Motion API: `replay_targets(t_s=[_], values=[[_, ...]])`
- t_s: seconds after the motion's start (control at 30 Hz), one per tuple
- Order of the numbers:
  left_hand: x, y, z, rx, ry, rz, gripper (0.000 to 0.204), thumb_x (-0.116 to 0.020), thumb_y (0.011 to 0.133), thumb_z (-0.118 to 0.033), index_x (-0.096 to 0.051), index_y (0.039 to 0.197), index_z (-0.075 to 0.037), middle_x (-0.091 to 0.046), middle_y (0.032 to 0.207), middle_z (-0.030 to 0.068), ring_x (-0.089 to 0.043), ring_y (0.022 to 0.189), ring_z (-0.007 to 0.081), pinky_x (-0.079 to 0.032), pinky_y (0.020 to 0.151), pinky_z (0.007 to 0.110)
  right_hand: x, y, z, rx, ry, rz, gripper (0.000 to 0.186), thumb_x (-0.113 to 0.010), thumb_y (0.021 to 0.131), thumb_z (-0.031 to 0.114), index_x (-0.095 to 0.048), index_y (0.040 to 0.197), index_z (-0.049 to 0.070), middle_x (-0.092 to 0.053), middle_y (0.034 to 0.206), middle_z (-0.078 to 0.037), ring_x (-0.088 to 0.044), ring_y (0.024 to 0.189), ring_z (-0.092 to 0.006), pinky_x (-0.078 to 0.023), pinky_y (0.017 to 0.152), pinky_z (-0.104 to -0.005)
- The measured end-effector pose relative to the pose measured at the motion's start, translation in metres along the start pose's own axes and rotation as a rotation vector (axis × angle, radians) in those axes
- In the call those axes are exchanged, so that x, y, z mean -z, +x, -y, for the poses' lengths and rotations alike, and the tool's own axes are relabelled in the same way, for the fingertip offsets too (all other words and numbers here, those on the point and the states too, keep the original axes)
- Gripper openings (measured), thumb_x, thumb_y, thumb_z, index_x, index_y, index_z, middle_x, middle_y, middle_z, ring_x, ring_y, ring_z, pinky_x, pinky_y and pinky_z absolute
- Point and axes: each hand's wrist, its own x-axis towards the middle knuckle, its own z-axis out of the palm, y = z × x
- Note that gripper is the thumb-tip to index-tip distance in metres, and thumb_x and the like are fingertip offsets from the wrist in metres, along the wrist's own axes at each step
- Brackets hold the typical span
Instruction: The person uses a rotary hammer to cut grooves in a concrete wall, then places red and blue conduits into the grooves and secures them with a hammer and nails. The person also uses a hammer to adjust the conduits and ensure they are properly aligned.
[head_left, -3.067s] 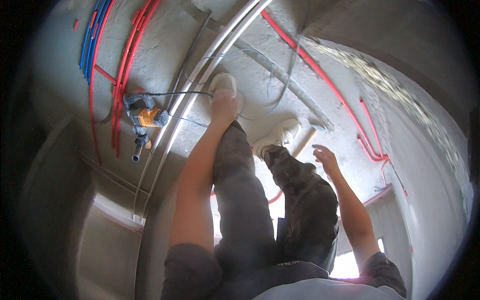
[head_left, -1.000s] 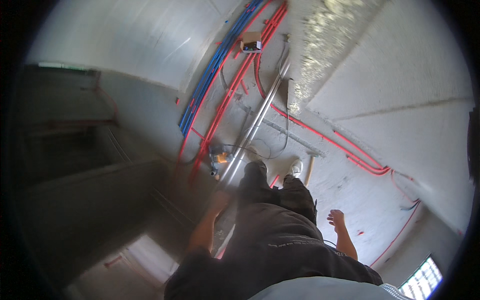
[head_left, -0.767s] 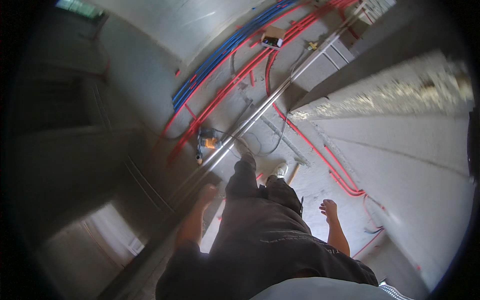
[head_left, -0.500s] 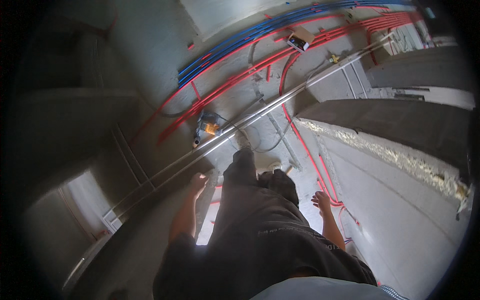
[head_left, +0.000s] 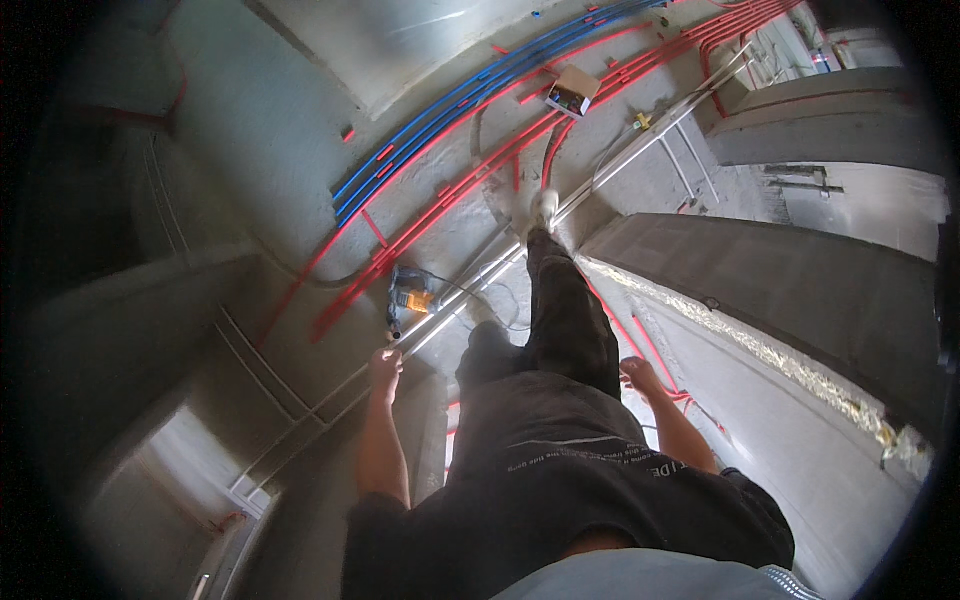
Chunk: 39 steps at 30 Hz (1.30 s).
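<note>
My left hand (head_left: 386, 369) hangs at my side with its fingers curled in, and nothing shows in it. In the picture it lies just below a drill-like power tool (head_left: 413, 300), dark with an orange-yellow part, on the floor; they do not touch. My right hand (head_left: 640, 376) hangs on the other side, fingers loosely bent and apart, holding nothing. Red conduit (head_left: 655, 360) runs along the floor beyond it. One of my legs is stretched forward, its pale shoe (head_left: 545, 207) beside the long white pipes (head_left: 575, 198).
Blue pipes (head_left: 440, 120) and red pipes (head_left: 450, 205) curve across the floor ahead. An opened cardboard box (head_left: 575, 88) with small items sits by them. A brass-coloured fitting (head_left: 642, 121) lies farther right. A rough-edged wall (head_left: 740, 310) rises at my right.
My foot has stepped forward to the white pipes. The view has shifted, and the power tool now sits closer to my left hand in the picture. Both hands remain without any object.
</note>
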Motion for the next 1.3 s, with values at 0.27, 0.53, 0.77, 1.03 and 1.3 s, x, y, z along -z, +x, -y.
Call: replay_targets(t_s=[0.27, 0.53, 0.77, 1.03, 1.3], values=[[-0.047, 0.005, -0.076, 0.225, 0.062, -0.079, 0.022, -0.07, 0.099, -0.02, -0.067, 0.109, -0.001, -0.064, 0.081, 0.0035, -0.058, 0.064, 0.0103, -0.044, 0.053, 0.025, 0.021, 0.167, 0.098, 0.3, -0.279, 0.192, 0.028, -0.062, 0.106, 0.034, -0.071, 0.112, 0.008, -0.073, 0.097, -0.01, -0.072, 0.09, -0.0199, -0.056, 0.068, -0.038], [-0.112, -0.001, -0.185, 0.318, 0.146, -0.101, 0.029, -0.074, 0.097, -0.026, -0.071, 0.11, -0.001, -0.069, 0.087, 0.0045, -0.062, 0.073, 0.0114, -0.05, 0.065, 0.029, 0.062, 0.301, 0.292, 0.245, -0.389, 0.024, 0.039, -0.064, 0.1, 0.03, -0.07, 0.124, -0.001, -0.073, 0.115, -0.025, -0.07, 0.109, -0.0407, -0.053, 0.092, -0.0474], [-0.148, 0.119, -0.283, -0.044, 0.39, -0.138, 0.035, -0.066, 0.098, -0.028, -0.07, 0.122, -0.003, -0.077, 0.104, 0.0166, -0.073, 0.1, 0.0345, -0.055, 0.09, 0.045, 0.042, 0.276, 0.44, 0.566, -0.702, 0.018, 0.038, -0.066, 0.101, 0.024, -0.068, 0.125, -0.004, -0.073, 0.114, -0.024, -0.071, 0.106, -0.0352, -0.055, 0.093, -0.0442], [-0.226, 0.475, -0.227, -0.393, 0.941, 0.001, 0.032, -0.062, 0.094, -0.023, -0.077, 0.112, -0.001, -0.072, 0.125, 0.0225, -0.068, 0.112, 0.0414, -0.052, 0.103, 0.048, -0.079, 0.281, 0.494, 0.395, -0.382, 0.25, 0.027, -0.065, 0.103, 0.016, -0.069, 0.124, 0.0, -0.074, 0.115, -0.015, -0.072, 0.105, -0.0282, -0.054, 0.097, -0.0408], [-0.337, 0.751, -0.199, -0.649, 1.064, -0.451, 0.04, -0.06, 0.093, -0.01, -0.061, 0.132, -0.003, -0.06, 0.139, 0.0204, -0.059, 0.127, 0.0388, -0.051, 0.1, 0.056, -0.075, 0.411, 0.451, 0.29, -0.449, -0.084, 0.039, -0.06, 0.109, 0.027, -0.064, 0.133, -0.003, -0.072, 0.107, -0.012, -0.07, 0.101, -0.0218, -0.055, 0.094, -0.0387]])
